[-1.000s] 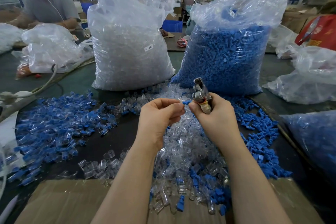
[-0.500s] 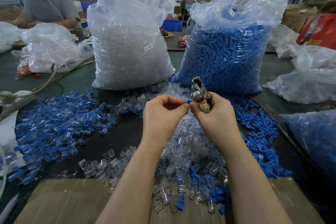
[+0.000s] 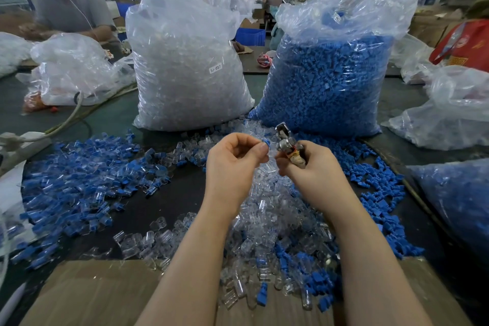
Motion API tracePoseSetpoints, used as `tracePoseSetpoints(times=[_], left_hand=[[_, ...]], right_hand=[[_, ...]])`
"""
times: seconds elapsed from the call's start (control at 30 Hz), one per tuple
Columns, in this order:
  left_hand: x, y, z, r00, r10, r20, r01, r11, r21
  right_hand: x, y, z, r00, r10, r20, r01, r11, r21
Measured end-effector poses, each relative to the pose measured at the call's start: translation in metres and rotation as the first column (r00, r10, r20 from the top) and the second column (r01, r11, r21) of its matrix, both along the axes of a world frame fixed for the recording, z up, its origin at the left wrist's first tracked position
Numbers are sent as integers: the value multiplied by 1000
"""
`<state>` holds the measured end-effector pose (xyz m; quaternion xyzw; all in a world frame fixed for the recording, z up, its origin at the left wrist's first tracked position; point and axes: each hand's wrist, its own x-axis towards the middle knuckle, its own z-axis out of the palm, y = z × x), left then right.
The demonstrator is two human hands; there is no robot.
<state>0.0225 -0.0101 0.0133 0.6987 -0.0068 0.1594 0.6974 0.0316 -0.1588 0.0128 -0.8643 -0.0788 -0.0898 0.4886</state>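
The left hand [image 3: 232,164] pinches a small blue piece [image 3: 266,143] above the clear pieces [image 3: 267,214] in the middle of the table [image 3: 169,193]. The right hand [image 3: 315,169] curls its fingers round a metal tool [image 3: 287,144] just beside it. Next, I think, the piece must line up with the tool. Fingers hide most of both.

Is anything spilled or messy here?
Loose clear pieces and blue pieces lie heaped over the table; some lie on the cardboard. The bag of clear pieces and bag of blue pieces stand upright, not tipped.
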Motion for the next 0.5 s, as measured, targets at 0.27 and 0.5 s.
tracePoseSetpoints(times=[0.27,0.5], left_hand=[[-2,1,1,996,-67,59,71,995,-71],[-3,3,3,989,-122,82,127,990,-67]], right_hand=[[-4,3,1,997,75,-11,-75,994,-76],[-3,2,0,996,88,5,-87,991,-98]])
